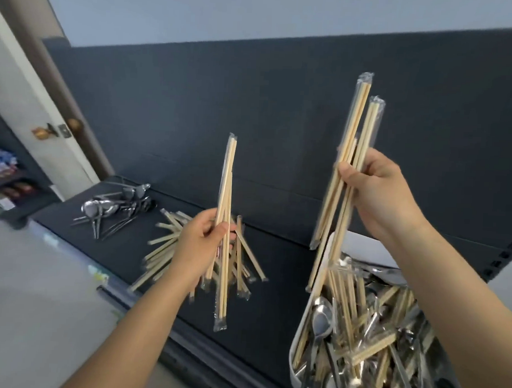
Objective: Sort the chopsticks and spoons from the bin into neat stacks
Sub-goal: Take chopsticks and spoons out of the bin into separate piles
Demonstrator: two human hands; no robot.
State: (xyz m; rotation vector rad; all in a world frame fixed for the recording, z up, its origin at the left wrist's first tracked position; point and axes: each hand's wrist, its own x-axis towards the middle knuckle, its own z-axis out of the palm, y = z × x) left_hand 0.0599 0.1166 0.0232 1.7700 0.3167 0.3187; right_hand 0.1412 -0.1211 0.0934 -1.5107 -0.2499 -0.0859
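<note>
My left hand grips a few wrapped wooden chopstick pairs, held upright above a loose pile of wrapped chopsticks on the dark shelf. My right hand is closed on several more wrapped chopstick pairs, raised over the white bin at the lower right. The bin holds a jumble of metal spoons and wrapped chopsticks. A heap of metal spoons lies on the shelf at the left, beyond the chopstick pile.
A dark back panel rises behind the shelf. To the left stand a pale door with a round knob and a low rack with packaged goods. The shelf's front edge runs diagonally above a grey floor.
</note>
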